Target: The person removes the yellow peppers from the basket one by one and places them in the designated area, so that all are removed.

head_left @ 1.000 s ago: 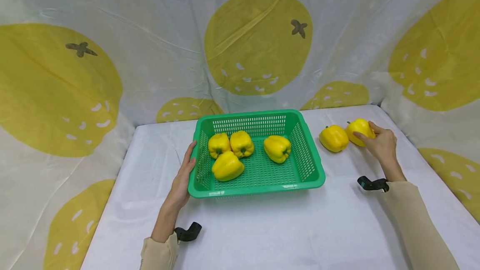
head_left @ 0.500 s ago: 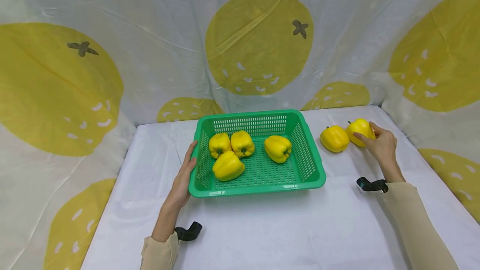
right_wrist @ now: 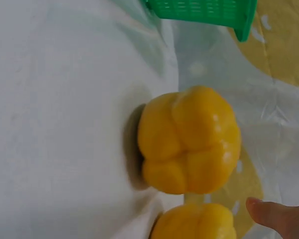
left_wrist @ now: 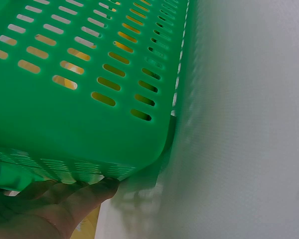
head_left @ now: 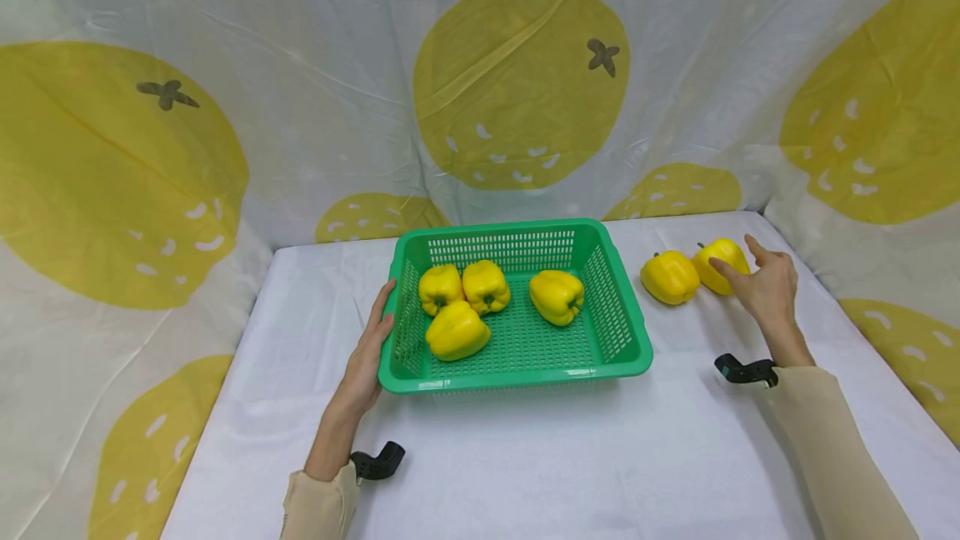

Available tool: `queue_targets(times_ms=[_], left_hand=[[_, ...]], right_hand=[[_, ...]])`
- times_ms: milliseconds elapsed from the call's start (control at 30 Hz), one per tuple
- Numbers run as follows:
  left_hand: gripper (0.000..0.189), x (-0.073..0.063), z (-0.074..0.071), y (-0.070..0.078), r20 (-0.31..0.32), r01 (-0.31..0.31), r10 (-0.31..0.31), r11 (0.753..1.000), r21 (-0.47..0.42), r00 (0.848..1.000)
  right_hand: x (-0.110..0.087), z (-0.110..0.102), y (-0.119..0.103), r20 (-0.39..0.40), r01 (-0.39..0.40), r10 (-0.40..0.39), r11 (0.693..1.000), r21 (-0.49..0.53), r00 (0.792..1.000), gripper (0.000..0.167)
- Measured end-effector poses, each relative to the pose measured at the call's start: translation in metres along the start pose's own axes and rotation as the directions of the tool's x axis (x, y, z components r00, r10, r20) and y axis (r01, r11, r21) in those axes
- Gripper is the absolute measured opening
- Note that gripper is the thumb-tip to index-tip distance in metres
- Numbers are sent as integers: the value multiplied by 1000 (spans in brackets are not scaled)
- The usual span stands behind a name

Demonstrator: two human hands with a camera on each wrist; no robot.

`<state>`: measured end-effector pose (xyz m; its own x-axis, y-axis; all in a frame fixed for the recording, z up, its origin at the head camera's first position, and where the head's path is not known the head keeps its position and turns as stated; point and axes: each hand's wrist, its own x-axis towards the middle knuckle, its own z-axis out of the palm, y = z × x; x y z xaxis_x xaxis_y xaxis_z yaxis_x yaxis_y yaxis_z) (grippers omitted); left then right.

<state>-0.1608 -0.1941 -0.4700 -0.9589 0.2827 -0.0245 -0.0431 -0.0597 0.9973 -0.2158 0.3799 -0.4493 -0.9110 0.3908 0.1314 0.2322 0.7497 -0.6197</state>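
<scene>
Fingers apart, the right hand (head_left: 772, 290) is being held beside the rightmost pepper (head_left: 724, 249), the basket (head_left: 525, 357) being touched by straight left fingers (left_wrist: 85, 197).

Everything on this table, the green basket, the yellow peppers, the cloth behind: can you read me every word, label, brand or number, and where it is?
There is no readable text.
Green basket and yellow peppers: no label or lettering visible.
Backdrop cloth: printed fruit shapes, no words.
Left sleeve: a faint mark at its edge, too small to make out.
</scene>
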Motion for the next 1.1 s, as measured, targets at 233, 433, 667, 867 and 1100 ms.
queue_targets(times_ms=[233, 433, 667, 867, 1100], left_hand=[[54, 0, 0, 0, -6, 6, -6, 1000, 7, 1000], [54, 0, 1, 1, -5, 8, -8, 1000, 6, 1000], [54, 0, 1, 0, -5, 8, -8, 1000, 7, 1000], [54, 0, 1, 0, -7, 8, -8, 1000, 11, 1000], [53, 0, 0, 0, -10, 9, -9, 1000, 20, 1000]], right_hand=[[-3, -10, -35, 22, 41, -42, 998, 39, 999, 83], [-10, -16, -69, 44, 101, -103, 994, 53, 994, 85], [-14, -23, -102, 89, 157, -165, 983, 90, 982, 86], [-17, -24, -126, 162, 185, -213, 968, 172, 963, 88], [-20, -18, -153, 214, 229, -278, 946, 227, 936, 82]])
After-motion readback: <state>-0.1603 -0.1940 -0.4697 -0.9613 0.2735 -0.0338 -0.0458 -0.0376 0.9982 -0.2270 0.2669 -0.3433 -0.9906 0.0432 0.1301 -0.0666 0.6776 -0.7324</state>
